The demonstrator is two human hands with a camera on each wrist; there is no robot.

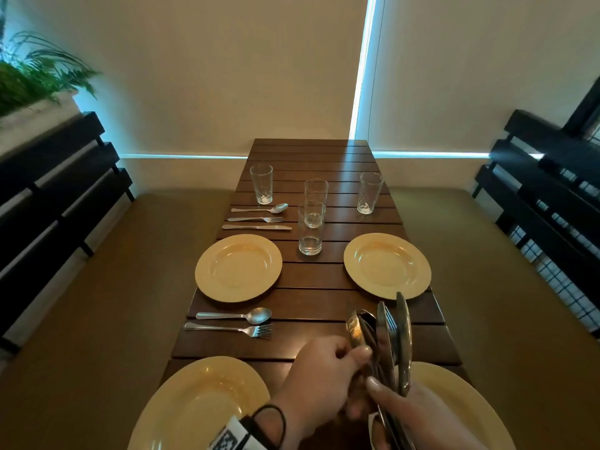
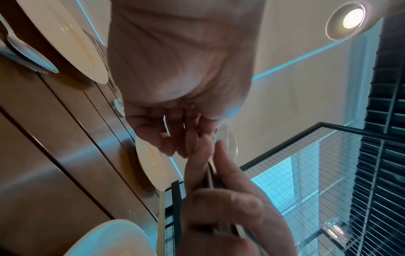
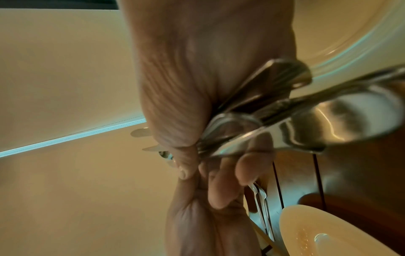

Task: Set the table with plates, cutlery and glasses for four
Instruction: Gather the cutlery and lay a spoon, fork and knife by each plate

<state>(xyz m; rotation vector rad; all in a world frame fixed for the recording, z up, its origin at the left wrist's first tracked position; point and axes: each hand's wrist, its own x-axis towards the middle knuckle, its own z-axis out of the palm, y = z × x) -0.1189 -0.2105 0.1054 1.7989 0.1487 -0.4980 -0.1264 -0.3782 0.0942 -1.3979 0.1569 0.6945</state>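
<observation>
My right hand grips a cutlery bundle of spoons, forks and knives, held upright over the table's near right. My left hand pinches into that bundle just below the spoon bowls; which piece it holds is hidden. The handles fan out of my right palm. Four yellow plates lie on the wooden table: far left, far right, near left, near right. A spoon, fork and knife lie beyond the far left plate. Another spoon and fork lie between the left plates.
One glass stands far left and one far right. Two more glasses stand at the centre, seemingly nested. Olive bench seats with dark slatted backs flank the table. A fern sits at the upper left.
</observation>
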